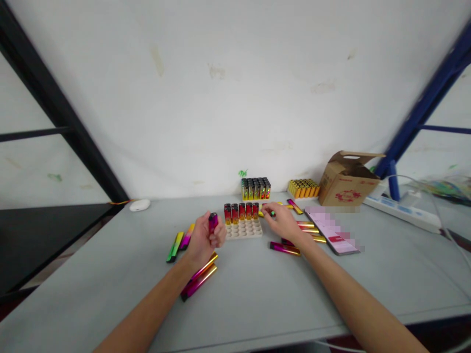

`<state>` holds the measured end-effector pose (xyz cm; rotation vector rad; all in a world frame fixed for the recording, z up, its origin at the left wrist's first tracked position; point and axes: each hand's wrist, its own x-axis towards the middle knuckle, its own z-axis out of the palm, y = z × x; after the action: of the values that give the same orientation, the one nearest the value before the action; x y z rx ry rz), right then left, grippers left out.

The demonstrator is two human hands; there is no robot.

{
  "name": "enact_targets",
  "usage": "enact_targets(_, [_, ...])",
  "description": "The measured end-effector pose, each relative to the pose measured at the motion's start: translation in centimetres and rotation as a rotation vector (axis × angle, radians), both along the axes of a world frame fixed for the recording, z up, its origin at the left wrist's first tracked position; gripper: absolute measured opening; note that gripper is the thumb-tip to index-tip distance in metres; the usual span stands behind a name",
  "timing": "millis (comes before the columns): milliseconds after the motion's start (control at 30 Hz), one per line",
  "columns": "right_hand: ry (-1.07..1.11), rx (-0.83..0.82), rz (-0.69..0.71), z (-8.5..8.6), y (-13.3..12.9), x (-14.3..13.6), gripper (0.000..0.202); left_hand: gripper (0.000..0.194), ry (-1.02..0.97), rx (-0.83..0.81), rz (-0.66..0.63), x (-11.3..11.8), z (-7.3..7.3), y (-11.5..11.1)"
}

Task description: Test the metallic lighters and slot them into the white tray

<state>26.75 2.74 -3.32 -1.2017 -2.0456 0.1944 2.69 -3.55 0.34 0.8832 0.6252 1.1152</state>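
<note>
Upright in my left hand point(207, 236) is a purple lighter point(213, 223), its black top showing above the curled fingers. Just right of it stands a pale tray point(243, 229) with round holes; red lighters point(242, 211) fill its back part and the front holes show bare. My right hand point(278, 219) is at the tray's right side, fingers bent together over small lighters; what they pinch, if anything, is too small to make out. Loose lighters point(285, 248) lie below the right hand. More lie by my left wrist, among them a purple and gold one point(199, 282) and a green one point(174, 246).
Against the wall stand a full block of lighters point(255, 189) and a tray of yellow ones point(303, 189). An open cardboard box point(346, 184), a phone point(333, 230) and a white power strip point(403, 211) are at the right. A white case point(140, 205) lies back left.
</note>
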Motion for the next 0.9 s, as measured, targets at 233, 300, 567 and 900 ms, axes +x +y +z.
enact_targets(233, [-0.021, 0.012, 0.014, -0.3, 0.1, 0.0, 0.012, 0.044, 0.034, 0.032, 0.032, -0.2, 0.0, 0.2])
enact_targets(300, [-0.027, 0.009, 0.021, -0.4, 0.1, 0.0, 0.012, 0.042, 0.057, 0.044, 0.058, -0.2, -0.1, 0.2])
enact_targets(567, [-0.043, 0.002, 0.029, -0.4, -0.1, 0.0, 0.013, 0.039, 0.14, 0.071, 0.095, -0.2, -0.4, 0.6])
enact_targets(900, [-0.046, -0.003, 0.044, -0.2, -0.2, -0.1, 0.013, 0.034, 0.183, 0.07, 0.095, -0.1, -1.2, 0.8])
